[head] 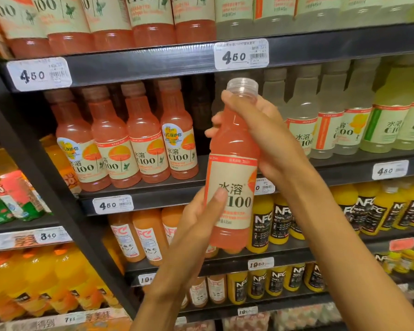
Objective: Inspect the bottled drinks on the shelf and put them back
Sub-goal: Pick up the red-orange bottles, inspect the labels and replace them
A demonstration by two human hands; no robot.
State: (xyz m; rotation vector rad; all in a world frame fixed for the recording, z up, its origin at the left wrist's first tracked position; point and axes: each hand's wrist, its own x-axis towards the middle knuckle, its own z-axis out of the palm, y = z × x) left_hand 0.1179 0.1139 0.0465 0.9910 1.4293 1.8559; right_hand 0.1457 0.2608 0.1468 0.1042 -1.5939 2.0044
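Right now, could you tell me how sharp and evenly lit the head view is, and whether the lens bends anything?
Head view: the held pink bottle is fairly sharp, its label readable; the bottles along the top edge and the yellow bottles at lower left are softer; the shelf rails slant and bow from wide-angle distortion; light is bright and even, with small glare spots on bottle shoulders and no hard shadows.

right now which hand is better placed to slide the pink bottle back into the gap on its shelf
Right. The right hand wraps the pink bottle at its shoulder, level with the gap; the left hand only steadies the label.
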